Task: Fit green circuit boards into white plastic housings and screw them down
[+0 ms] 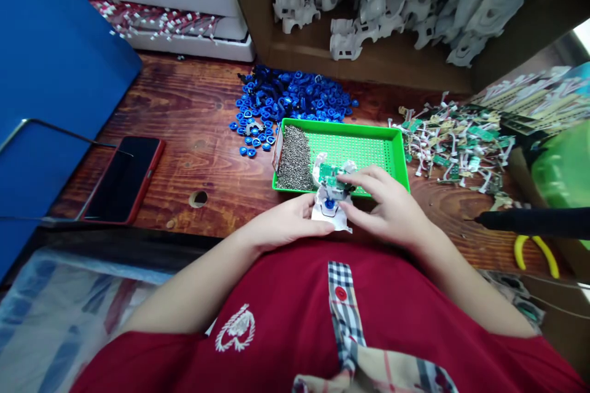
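Observation:
A white plastic housing (329, 221) is held close to my body, above the front edge of the green tray (403, 166). My left hand (288, 221) grips its left side, thumb across the lower edge. Inside the housing lie a green circuit board (328, 173) and a small blue part (330, 203). My right hand (387, 206) touches the right side, its index fingertip on the circuit board and the thumb near the blue part. Whether the right fingers also grip the housing is partly hidden. Many small metal screws (295, 159) fill the tray's left portion.
Loose blue parts (295, 95) lie behind the tray. Small circuit boards with wires (456, 135) are heaped at right, near a black screwdriver (530, 221) and yellow-handled pliers (537, 252). A phone (124, 178) lies left. A cardboard box (369, 67) of white housings stands behind.

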`<state>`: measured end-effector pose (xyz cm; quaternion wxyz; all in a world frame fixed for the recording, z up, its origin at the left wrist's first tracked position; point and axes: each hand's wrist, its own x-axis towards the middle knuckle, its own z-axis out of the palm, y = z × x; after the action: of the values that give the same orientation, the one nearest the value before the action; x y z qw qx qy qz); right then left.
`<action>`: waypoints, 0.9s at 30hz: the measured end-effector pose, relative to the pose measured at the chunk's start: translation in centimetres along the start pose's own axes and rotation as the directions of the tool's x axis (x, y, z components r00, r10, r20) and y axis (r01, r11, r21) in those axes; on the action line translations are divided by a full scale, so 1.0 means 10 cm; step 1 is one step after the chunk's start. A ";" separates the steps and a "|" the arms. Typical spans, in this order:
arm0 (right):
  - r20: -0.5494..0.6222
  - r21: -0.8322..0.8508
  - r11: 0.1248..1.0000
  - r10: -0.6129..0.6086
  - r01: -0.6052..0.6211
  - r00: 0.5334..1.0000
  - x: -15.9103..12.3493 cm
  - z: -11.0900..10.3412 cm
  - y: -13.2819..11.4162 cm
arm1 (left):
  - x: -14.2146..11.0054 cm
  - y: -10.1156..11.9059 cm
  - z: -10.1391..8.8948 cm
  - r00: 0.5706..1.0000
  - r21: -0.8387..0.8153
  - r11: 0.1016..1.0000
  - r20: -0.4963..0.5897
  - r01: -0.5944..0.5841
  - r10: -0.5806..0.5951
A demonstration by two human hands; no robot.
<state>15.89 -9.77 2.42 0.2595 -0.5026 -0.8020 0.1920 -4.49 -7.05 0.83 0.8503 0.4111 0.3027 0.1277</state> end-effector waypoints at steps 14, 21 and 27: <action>-0.075 -0.178 0.974 -0.153 0.138 0.985 -0.13 -0.09 -0.26 | -0.10 -0.02 0.19 0.982 -0.207 0.962 -0.092 -0.179 0.163; 0.053 -0.208 0.959 -0.184 0.191 0.982 -0.11 -0.14 -0.29 | -0.12 -0.01 0.21 0.979 -0.173 0.964 -0.068 -0.199 0.190; 0.114 -0.275 0.940 -0.177 0.203 0.978 -0.11 -0.15 -0.30 | -0.14 0.01 0.25 0.973 -0.042 0.983 -0.159 -0.176 0.167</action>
<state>15.08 -11.98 5.12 0.1662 -0.4461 -0.8766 0.0702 -4.04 -9.19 2.67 0.8212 0.4006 0.3273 0.2407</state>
